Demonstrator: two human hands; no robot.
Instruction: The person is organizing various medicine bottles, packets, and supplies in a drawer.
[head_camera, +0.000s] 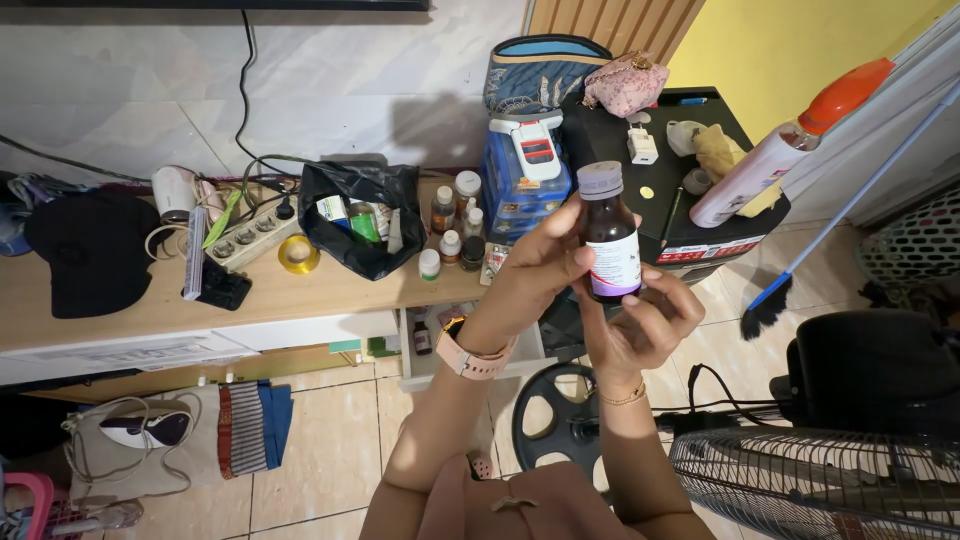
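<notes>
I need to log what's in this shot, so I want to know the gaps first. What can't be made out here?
- Dark bottle, head view: left hand and right hand cover its sides and base; liquid level unseen.
- Black bag: folds hide most of its contents.
- Small bottles on the shelf: labels too small.
- Fan: cut off by the bottom edge.

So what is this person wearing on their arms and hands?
Both forearms are bare, with no sleeves and no gloves. The left hand has a watch with a pale pink strap on its wrist. The right hand has a thin gold-coloured bracelet at its wrist. No rings are clearly visible.
</notes>
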